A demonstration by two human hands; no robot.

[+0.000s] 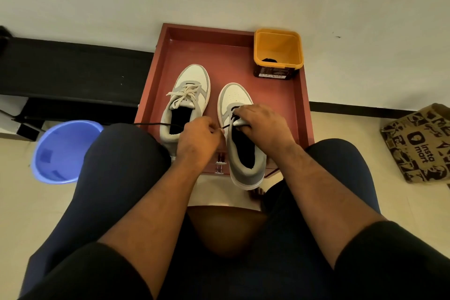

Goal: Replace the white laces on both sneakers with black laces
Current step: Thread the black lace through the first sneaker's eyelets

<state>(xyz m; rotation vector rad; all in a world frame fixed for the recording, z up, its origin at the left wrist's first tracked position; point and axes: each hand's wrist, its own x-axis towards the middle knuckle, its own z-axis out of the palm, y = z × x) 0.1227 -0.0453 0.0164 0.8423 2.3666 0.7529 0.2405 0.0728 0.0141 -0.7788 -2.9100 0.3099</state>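
I sit over a red tray [300,95] holding two sneakers, toes pointing away from me. My right hand [258,124] grips the tongue of the right sneaker [239,134], steadying it. My left hand [198,137] pinches a black lace [155,124] just beside that shoe's left eyelets; the lace runs sideways, leftward over the left sneaker [187,97], which keeps its white lace [182,95]. I judge the next threading goes rightward, across the shoe's length.
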